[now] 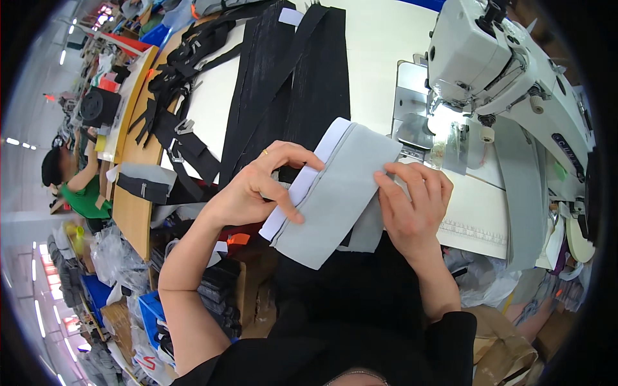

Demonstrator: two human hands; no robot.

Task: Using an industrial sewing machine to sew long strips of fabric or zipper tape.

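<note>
Holding the left border of a grey fabric panel [344, 193], the left hand [250, 190] sets thumb and forefinger wide apart on its white strip [301, 186]; the panel lies between both hands, its long axis slanting from lower left to upper right. Beyond its upper end, bare white tabletop [376, 58] opens right of black cloth lengths [322, 71]. At the panel's right edge, the right hand [415, 209] grips with fingers narrowly bunched, the nearer hand to the sewing machine [476, 58]
</note>
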